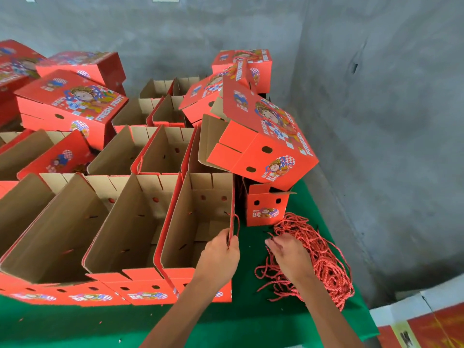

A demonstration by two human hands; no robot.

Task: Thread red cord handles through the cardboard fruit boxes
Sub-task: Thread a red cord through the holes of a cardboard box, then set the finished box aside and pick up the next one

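Several open red cardboard fruit boxes stand in rows on the green table, brown insides up. At the nearest right box my left hand grips the right wall's top edge, thumb and fingers on either side. A red cord loop hangs on that wall's outer face just above the hand. To the right lies a tangled pile of red cords. My right hand rests on the pile's left side with fingers curled into the cords.
Closed printed boxes are stacked at the back left and back right, one tilted over a small box. A grey concrete wall bounds the table at right. A white and red carton sits at the lower right.
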